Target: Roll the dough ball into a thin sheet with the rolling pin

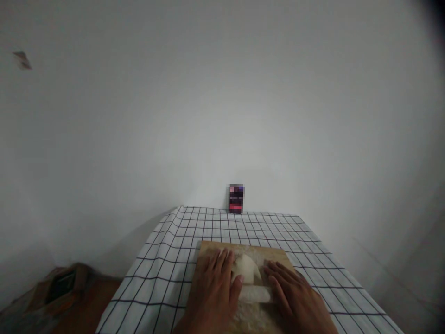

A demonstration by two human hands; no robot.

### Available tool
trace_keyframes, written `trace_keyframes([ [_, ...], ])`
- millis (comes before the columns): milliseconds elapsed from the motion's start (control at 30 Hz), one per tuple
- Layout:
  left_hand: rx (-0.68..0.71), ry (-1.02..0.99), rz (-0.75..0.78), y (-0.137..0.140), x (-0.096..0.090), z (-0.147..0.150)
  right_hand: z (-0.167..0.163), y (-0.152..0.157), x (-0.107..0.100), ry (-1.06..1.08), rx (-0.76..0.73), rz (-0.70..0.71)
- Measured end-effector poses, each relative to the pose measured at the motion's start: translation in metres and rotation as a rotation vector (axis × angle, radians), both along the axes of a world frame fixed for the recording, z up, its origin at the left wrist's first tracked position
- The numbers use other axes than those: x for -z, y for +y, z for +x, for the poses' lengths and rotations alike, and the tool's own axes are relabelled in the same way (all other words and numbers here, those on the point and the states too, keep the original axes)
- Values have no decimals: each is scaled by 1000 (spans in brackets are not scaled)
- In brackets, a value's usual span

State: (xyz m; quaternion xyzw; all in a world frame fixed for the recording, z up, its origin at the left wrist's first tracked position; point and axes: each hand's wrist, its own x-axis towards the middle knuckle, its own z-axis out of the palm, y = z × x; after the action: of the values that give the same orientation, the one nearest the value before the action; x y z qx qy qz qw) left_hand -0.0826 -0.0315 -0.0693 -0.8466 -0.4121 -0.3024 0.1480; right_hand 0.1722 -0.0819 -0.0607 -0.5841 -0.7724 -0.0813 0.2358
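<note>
pale, smooth, rounded dough (245, 269), whitish rolling pin (256, 294), both hands (216, 285) flat, uncurled

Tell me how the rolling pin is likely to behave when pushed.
The rolling pin looks apt to roll, given its straight, rounded shape. It probably stays stiff, as no bend shows. Pale powder on the board might let it slip slightly.

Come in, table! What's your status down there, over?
Left hand and right hand laid open at opposite ends of pale roller. Dough just beyond it, on floured board. Pixelated item farther off, at tablecloth's far edge.
</note>
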Motion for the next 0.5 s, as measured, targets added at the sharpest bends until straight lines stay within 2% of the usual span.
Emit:
trace_keyframes([
  [67, 2, -2, 18, -1, 3, 0, 0, -4, 1, -17, -11, -17],
  [167, -14, -17, -41, 10, -1, 5, -1, 0, -2, -10, 11, -43],
  [267, -34, -22, -93, 16, -6, 8, -3, 4, -2, 16, 50, 5],
  [367, -16, -5, -33, 5, -2, 3, 0, -2, 6, 15, 18, 42],
  [500, 16, 18, -8, -4, -2, -1, 3, -8, 12, 42, -9, 4],
])
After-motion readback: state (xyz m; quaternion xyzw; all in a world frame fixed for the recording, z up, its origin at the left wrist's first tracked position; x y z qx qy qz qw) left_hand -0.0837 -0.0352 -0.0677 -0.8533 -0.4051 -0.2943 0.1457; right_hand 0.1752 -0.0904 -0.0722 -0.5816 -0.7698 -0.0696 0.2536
